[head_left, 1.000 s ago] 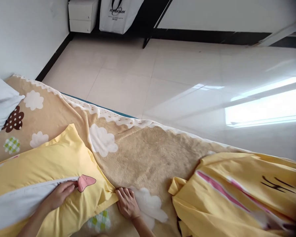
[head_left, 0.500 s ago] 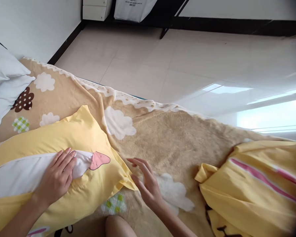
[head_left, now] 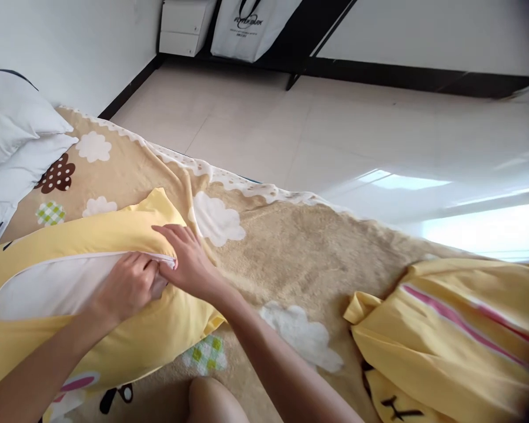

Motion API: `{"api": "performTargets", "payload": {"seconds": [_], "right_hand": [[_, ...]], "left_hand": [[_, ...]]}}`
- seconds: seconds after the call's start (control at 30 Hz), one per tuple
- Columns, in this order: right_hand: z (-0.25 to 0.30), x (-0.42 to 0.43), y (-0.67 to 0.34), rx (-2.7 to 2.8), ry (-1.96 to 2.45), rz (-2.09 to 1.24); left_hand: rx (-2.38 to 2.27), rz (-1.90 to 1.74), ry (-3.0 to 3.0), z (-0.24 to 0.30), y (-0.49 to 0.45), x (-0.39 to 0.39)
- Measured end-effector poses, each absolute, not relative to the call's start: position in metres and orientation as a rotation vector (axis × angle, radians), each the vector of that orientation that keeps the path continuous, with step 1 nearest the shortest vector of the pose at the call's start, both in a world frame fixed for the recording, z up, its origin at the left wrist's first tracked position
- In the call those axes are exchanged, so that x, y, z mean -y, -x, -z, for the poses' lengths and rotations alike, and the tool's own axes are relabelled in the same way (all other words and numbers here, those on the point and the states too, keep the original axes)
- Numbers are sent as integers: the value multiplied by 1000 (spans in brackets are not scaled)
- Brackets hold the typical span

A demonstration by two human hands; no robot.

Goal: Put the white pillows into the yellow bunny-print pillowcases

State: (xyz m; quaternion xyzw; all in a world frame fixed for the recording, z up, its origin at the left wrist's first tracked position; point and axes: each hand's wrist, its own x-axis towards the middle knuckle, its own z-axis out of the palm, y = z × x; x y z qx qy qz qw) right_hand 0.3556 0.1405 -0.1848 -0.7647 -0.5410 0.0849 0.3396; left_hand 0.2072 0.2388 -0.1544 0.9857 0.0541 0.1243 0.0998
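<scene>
**Two hands meet at the pillowcase opening**

Two white pillows (head_left: 13, 141) lie stacked at the bed's left edge, on the tan cloud-print blanket (head_left: 291, 247) that covers the bed. Just beside them lies the yellow pillowcase (head_left: 114, 235) with its white pillow insert (head_left: 57, 288) showing through the long opening. The left hand (head_left: 126, 288), which half a second ago lay flat on the insert, now curls its fingers at the end of the opening, pinching the fabric there. The right hand (head_left: 189, 264), then hovering open over the blanket, has crossed over to touch the left, its fingers closed narrowly on the case's white-edged seam (head_left: 170, 258); the pink duck-bill print seen earlier is now hidden under them. This looks like work on closing the opening. A bare knee (head_left: 214, 399) shows at the bottom edge. At the bed's right edge lies a crumpled yellow duvet cover (head_left: 458, 329) with a pink stripe, well apart. Beyond the bed, pale floor tiles (head_left: 335, 135) reach a white tote bag (head_left: 251, 26).
</scene>
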Motion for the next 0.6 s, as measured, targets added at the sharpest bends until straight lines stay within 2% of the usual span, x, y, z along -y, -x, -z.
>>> {"api": "performTargets", "payload": {"seconds": [0.1, 0.17, 0.27, 0.47, 0.53, 0.6], "right_hand": [[196, -141, -337, 1397, 2087, -177], [208, -149, -328, 1239, 2166, -66], [216, -163, -325, 1054, 2250, 63], [208, -165, -342, 1268, 2472, 52], [202, -163, -349, 1147, 2462, 65], [193, -162, -353, 1007, 2387, 91]], "left_hand": [[-298, -592, -2945, 159, -191, -232], [-273, -575, -3015, 165, -181, -228], [-204, -367, -3030, 170, -183, -231], [-434, 291, -2914, 169, -225, -247], [-517, 368, -2914, 171, -234, -247], [-470, 293, -2901, 175, -240, -245]]}}
